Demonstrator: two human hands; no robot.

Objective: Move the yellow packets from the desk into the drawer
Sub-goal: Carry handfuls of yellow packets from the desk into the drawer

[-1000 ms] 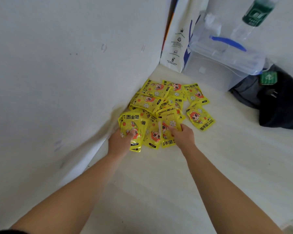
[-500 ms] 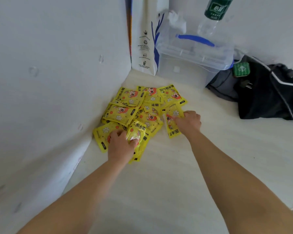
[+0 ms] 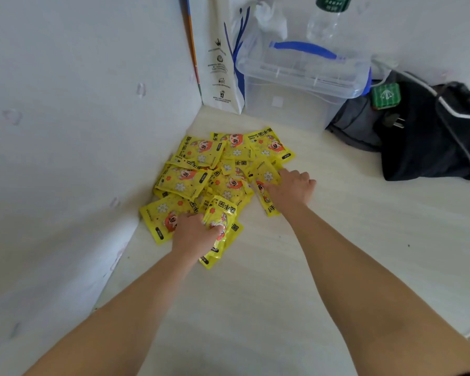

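Now left fingers (image 3: 191,217) around yellow packets (image 3: 221,213), right fingers (image 3: 289,174) curled on one packet (image 3: 266,178).

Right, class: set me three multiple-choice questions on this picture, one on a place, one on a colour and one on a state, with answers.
1. Where do the packets lie?
A in a drawer
B on the desk, in the corner by the wall
C on the floor

2. What colour is the handle of the box?
A red
B green
C blue

3. What is the left hand doing?
A gripping packets
B lying flat on the desk
C holding a pen

Answers:
1 B, the pile sits on the desk against the wall.
2 C, a blue strip arches over the box.
3 A, it clutches a yellow bundle.
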